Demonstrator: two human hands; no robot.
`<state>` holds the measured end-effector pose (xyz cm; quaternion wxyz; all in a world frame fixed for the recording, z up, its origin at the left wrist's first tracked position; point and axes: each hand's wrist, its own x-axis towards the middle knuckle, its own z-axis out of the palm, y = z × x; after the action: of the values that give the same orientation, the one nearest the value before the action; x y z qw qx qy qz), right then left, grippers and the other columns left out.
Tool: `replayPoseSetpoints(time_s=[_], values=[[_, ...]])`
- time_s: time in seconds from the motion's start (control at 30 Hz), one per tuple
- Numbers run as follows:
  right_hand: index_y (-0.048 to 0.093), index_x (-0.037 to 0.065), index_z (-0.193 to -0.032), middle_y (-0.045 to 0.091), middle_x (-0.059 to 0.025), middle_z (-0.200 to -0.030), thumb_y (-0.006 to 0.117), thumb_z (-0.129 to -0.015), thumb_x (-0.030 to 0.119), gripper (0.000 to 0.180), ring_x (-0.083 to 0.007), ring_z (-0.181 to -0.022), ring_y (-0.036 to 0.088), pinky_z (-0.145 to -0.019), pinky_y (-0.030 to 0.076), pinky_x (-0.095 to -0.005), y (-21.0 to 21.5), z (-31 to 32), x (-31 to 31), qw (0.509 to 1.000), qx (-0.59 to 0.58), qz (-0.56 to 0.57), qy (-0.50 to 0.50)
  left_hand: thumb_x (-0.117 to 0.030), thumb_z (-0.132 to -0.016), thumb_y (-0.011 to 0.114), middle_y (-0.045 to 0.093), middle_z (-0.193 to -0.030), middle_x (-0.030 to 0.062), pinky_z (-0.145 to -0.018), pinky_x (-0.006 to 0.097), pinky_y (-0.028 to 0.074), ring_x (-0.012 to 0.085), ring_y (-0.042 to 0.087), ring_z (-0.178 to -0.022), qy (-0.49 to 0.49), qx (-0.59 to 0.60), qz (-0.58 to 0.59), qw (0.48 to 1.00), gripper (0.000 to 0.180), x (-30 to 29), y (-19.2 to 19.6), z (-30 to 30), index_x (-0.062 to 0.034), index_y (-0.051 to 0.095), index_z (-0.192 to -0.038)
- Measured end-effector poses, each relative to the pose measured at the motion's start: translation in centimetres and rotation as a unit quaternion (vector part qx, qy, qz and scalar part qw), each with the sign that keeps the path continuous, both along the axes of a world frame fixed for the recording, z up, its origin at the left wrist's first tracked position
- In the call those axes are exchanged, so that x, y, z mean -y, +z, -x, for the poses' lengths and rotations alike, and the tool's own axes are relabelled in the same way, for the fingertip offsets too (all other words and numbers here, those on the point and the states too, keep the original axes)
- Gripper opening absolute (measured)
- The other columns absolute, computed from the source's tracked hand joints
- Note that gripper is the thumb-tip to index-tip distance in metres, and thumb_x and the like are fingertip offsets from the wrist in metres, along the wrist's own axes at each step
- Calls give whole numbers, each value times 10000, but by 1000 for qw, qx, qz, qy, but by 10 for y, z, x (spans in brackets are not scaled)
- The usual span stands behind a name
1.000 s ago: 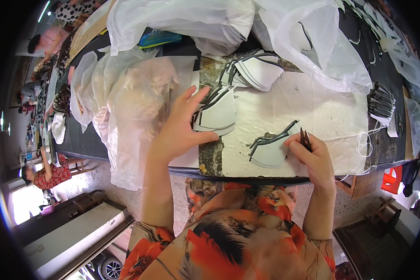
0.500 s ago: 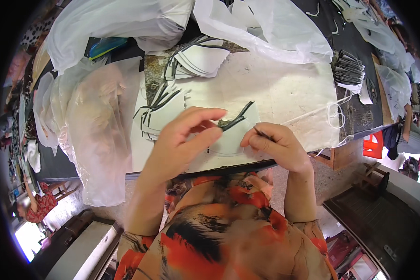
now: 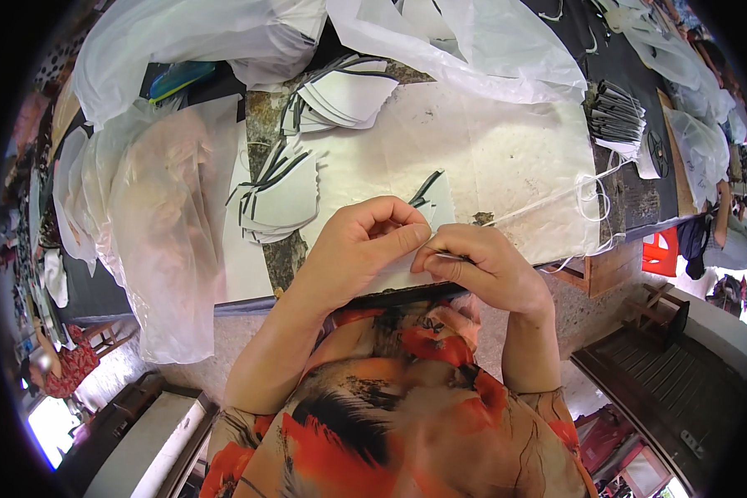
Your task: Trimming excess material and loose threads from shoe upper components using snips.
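On the left of the desk (image 3: 108, 282), a filmy plastic bag (image 3: 170, 216) lies beside a lower stack (image 3: 286, 203) and an upper stack (image 3: 349, 95) of dark-edged white shapes, both fanned, I'd guess, so single ones lift off easily. Near the front edge, within easy reach, one white piece (image 3: 441, 197) sits partly under the left hand (image 3: 378, 241), whose grip I can't tell is pinching it; just beside, the right hand's (image 3: 481, 257) grip curls round a mostly hidden dark tool (image 3: 446, 254). Farther right, loose white cord (image 3: 603, 199) and a dark bundle (image 3: 616, 116) lie well apart, presumably out of the way.
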<state>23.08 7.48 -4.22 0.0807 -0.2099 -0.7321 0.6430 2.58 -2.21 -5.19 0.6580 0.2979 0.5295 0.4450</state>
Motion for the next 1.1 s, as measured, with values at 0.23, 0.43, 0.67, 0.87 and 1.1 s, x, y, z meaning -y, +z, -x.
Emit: replayPoseSetpoints(time_s=[0.23,0.43,0.67,0.87,1.1], values=[[702,9,-1010,645,13,-903,719,-960,56,70,-55,-791,553,-691,441,-219,14,6,9,963,50,195,-180,-83,-989,670,671,-938,-1,-795,227,475,66,593,-874,59,2,25,998,91,11,8,-4,-9,672,-1042],[701,8,-1009,620,49,-847,772,-932,99,138,-26,-773,514,-673,414,-203,10,13,15,972,109,92,-186,-81,-898,687,612,-880,17,-716,248,444,99,553,-789,54,-144,-38,987,87,24,2,-6,-21,677,-960],[685,13,-957,616,46,-847,770,-927,94,121,-38,-784,511,-677,419,-216,6,16,16,968,120,133,-178,-46,-879,681,610,-869,61,-726,279,471,158,609,-805,43,-210,-115,970,82,33,6,-3,-24,672,-957],[673,19,-944,597,58,-822,755,-927,81,104,-28,-755,501,-668,408,-204,4,18,20,962,118,162,-187,-60,-878,718,661,-995,77,-781,358,494,263,634,-885,32,-391,-234,890,187,52,-9,-2,-42,693,-1062],[678,9,-986,634,-22,-799,705,-962,179,173,-89,-735,541,-677,474,-279,14,33,21,976,135,139,-101,-117,-815,776,633,-1259,21,-946,434,408,251,567,-1113,-20,-575,-255,777,457,81,-22,-9,-92,692,-1263]])
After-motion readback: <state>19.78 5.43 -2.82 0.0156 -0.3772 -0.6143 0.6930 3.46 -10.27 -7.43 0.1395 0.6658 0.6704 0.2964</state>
